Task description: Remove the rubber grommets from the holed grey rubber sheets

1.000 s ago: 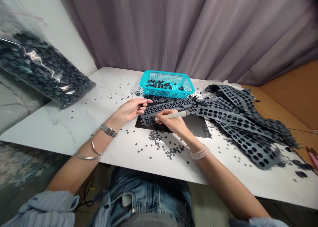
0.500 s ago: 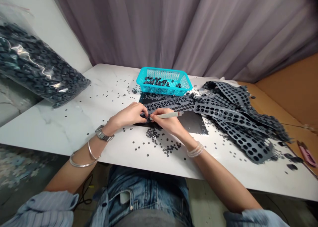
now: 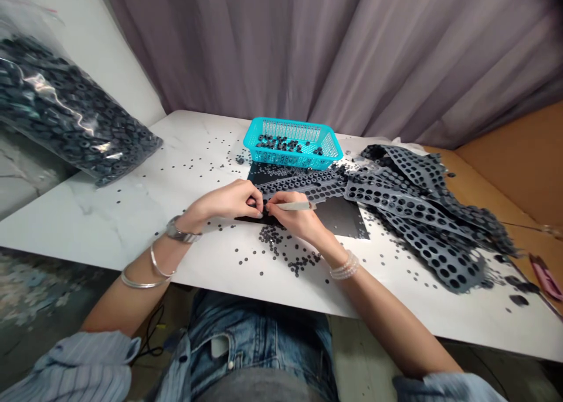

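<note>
Left hand [image 3: 229,201], flat a second ago, now pinches the strip [image 3: 308,185] end; right hand [image 3: 297,221] grips the tool [image 3: 294,206], tip brought against that pinch.

Light: bright, even; shadows soft;
Glare: clear plastic bag of black rings [image 3: 74,117];
Edges: stretched; top-right corner dark;
Blur: slight overall

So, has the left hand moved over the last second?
Yes. The left hand drew slightly back from the basket, toward the person, and its fingertips now meet the right hand holding a white stick.
</note>
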`<state>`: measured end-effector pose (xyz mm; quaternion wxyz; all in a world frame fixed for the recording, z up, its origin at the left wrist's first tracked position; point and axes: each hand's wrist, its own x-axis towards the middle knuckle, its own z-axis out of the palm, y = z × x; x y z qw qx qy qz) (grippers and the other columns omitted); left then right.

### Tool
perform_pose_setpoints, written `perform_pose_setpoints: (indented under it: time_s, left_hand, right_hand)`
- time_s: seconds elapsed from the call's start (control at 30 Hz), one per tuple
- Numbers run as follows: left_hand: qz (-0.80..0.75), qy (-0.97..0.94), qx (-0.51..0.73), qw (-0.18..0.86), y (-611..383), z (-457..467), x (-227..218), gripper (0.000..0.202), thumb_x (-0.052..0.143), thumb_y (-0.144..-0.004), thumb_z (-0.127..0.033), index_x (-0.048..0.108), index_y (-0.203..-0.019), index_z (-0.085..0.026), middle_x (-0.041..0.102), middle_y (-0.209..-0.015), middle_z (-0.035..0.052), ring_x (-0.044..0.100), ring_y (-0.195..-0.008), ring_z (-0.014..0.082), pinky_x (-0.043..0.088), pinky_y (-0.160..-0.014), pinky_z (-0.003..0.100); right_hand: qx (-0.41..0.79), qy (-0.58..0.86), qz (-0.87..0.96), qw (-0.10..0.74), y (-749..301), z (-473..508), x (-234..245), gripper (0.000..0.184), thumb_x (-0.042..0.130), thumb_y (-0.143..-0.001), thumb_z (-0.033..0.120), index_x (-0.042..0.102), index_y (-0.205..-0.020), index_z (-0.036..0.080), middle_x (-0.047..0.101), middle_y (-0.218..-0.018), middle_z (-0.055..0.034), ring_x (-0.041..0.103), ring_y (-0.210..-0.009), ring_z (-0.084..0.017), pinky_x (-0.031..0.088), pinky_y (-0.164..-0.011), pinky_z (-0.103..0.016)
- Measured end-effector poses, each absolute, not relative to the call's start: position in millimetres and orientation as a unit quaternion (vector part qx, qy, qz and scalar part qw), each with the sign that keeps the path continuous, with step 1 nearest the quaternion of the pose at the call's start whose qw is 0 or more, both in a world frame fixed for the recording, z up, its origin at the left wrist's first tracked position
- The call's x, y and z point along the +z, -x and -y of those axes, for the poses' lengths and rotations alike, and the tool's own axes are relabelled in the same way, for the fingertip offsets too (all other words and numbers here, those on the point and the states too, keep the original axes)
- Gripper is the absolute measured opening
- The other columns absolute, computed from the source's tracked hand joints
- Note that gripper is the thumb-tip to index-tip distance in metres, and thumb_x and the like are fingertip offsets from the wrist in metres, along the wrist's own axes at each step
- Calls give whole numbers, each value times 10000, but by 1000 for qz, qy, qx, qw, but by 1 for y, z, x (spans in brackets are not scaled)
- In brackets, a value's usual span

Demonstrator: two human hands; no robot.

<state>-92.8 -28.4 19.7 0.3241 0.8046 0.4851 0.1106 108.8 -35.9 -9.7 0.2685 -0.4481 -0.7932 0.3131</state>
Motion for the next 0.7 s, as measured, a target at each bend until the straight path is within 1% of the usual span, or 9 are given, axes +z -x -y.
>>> perform_pose_setpoints:
  time_s: [0.07,0.13,0.23,0.3,0.33,0.4,0.47,0.6,0.7]
  left_hand:
    - [-474,-759,178,408,101,29,32,85,744,-725,-263,750,-762,-188,563,-615,-18,457,-565,110,325,-569,269]
    - [-482,-668,307,477,107,25,37,108,775,-718,-257,750,-792,-182,607,-684,-1,494,-618,105,367,-591,251]
    - [-457,-492,432,602,107,15,28,78,761,-727,-159,732,-796,-135,670,-828,61,560,-709,105,434,-614,214]
    - [-431,-386,460,673,102,8,17,15,715,-748,-87,706,-757,-95,686,-894,117,592,-759,111,463,-610,184]
    - [-423,-344,468,695,98,6,12,31,689,-760,-58,691,-740,-82,690,-918,142,605,-783,116,475,-612,172]
    - [-416,-287,479,718,94,3,6,68,649,-778,-19,673,-737,-68,688,-941,174,622,-822,128,502,-633,162]
    - [-405,-258,486,730,92,3,4,110,617,-767,28,666,-768,-71,680,-949,176,630,-845,137,518,-649,161]
    - [-363,-232,506,747,94,6,4,333,522,-633,124,654,-834,-107,658,-964,140,630,-896,149,514,-662,173]
    - [-360,-263,501,742,96,6,5,372,512,-546,64,651,-837,-121,621,-859,109,602,-811,152,488,-623,220]
  right_hand:
    - [322,449,788,272,-108,36,-10,165,582,-838,203,689,-718,163,680,-674,-24,501,-568,-113,324,-553,-248]
    - [341,447,779,279,-108,34,-11,169,589,-837,218,697,-721,159,688,-682,-30,523,-578,-115,340,-558,-246]
    - [393,451,743,300,-110,30,-15,218,580,-850,280,696,-719,150,695,-684,-44,535,-567,-115,355,-533,-242]
    - [431,460,704,328,-111,27,-16,241,578,-853,315,694,-728,145,713,-717,-62,566,-589,-122,388,-532,-238]
    - [446,465,684,343,-111,26,-17,240,585,-849,325,695,-737,143,723,-738,-71,588,-610,-128,413,-543,-237]
    - [464,477,653,362,-112,23,-17,226,602,-837,330,697,-759,141,735,-767,-87,625,-650,-142,463,-571,-243]
    - [473,487,637,366,-112,22,-16,217,612,-829,328,697,-771,137,736,-765,-95,638,-652,-148,493,-580,-251]
    - [486,483,631,365,-110,22,-19,202,616,-821,311,687,-757,133,730,-762,-99,649,-655,-149,514,-589,-254]
    - [483,471,646,357,-107,21,-24,202,606,-820,304,682,-742,134,728,-762,-96,643,-641,-143,497,-579,-247]
